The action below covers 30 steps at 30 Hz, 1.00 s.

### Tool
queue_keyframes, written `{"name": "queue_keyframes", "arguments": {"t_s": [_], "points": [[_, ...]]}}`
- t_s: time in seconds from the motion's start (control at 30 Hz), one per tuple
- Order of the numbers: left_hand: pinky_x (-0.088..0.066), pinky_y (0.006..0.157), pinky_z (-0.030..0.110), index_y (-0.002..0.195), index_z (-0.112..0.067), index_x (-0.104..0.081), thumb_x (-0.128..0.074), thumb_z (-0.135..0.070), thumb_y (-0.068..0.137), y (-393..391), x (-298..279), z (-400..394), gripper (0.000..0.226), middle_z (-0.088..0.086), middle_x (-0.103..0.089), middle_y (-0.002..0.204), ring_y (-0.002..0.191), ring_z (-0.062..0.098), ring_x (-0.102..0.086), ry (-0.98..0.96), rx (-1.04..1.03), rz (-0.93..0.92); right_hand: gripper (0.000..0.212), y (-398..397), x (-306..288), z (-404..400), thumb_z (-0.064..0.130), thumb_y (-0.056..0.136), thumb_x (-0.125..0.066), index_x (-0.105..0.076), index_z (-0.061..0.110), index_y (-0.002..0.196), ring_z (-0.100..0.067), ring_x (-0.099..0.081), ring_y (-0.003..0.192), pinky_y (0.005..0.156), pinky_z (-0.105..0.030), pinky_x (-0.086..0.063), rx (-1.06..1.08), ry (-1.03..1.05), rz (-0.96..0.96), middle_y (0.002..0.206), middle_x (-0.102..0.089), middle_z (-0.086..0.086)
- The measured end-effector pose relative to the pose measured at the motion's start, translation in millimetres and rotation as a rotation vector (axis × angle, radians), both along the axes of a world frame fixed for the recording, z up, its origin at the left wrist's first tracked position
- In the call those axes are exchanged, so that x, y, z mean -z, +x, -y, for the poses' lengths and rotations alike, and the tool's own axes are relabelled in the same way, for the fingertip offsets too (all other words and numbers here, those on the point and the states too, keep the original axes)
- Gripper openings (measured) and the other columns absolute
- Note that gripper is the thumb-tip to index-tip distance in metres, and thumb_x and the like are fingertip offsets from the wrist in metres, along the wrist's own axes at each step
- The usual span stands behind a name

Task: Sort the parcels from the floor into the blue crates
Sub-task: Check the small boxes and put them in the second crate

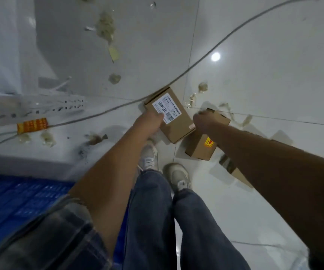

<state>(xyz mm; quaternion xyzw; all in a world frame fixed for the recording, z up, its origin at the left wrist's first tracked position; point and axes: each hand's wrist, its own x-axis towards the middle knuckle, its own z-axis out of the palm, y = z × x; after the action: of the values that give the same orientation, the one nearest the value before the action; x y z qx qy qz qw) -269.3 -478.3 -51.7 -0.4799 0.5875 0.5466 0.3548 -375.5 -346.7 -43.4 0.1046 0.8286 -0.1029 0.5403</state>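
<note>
Blue crate [20,201] by the knees. Left hand [151,119] grips labelled parcel [173,117]; right hand [202,118] clasps second parcel [200,147]. Pickup step; next, lift both crateward.

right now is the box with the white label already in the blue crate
No, the left hand grips the labelled box over the floor, away from the blue crate.

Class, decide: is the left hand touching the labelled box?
Touching. The head view shows the left hand gripping the labelled box at its near edge, thumb across the white label.

Both hands [151,119] [202,120] down — gripping.
</note>
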Motion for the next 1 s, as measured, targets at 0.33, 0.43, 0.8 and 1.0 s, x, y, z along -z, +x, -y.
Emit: {"name": "queue_keyframes", "arguments": {"t_s": [0.33, 0.43, 0.8, 1.0], "points": [[-0.052, 0.077, 0.031, 0.118, -0.008, -0.050, -0.057, -0.035, 0.089, 11.0, 117.4, -6.8, 0.041, 0.014, -0.058, 0.094, 0.088, 0.027, -0.060, 0.216, -0.193, 0.233, 0.057, -8.5, 128.1, 3.2, 0.037, 0.094, -0.048, -0.031, 0.007, 0.140, -0.029, -0.054, 0.116, 0.092, -0.039, -0.051, -0.207, 0.005, -0.148, 0.133, -0.046, -0.013], [-0.052, 0.087, 0.037, 0.107, -0.015, -0.049, -0.056, -0.049, 0.086, 18.3, 135.9, -23.3, 0.040, 0.010, -0.059, 0.102, 0.090, 0.025, -0.062, 0.232, -0.212, 0.243, 0.052, -1.1, 146.1, -5.2, 0.034, 0.092, -0.050, -0.039, 0.010, 0.137, -0.027, -0.051, 0.116, 0.096, -0.040, -0.049, -0.369, -0.034, -0.093, 0.134, -0.043, -0.013], [-0.050, 0.093, 0.048, 0.127, -0.020, -0.042, -0.064, -0.051, 0.081, 21.9, 84.8, -28.2, 0.061, 0.002, -0.052, 0.122, 0.107, 0.024, -0.054, 0.193, -0.505, 0.111, 0.052, 8.2, 85.2, -15.7, 0.034, 0.081, -0.070, -0.030, 0.015, 0.108, -0.016, -0.058, 0.084, 0.070, -0.034, -0.056, -0.114, -0.357, -0.067, 0.093, -0.051, 0.001], [-0.049, 0.071, 0.024, 0.115, -0.022, -0.051, -0.069, -0.030, 0.083, 13.0, 8.9, 8.2, 0.038, -0.001, -0.060, 0.107, 0.085, 0.008, -0.060, 0.068, -0.480, -0.122, 0.074, 10.8, 15.7, -17.6, 0.016, 0.080, -0.074, -0.030, 0.016, 0.140, -0.020, -0.062, 0.096, 0.081, -0.040, -0.056, 0.315, -0.410, 0.072, 0.102, -0.059, 0.000]]}}
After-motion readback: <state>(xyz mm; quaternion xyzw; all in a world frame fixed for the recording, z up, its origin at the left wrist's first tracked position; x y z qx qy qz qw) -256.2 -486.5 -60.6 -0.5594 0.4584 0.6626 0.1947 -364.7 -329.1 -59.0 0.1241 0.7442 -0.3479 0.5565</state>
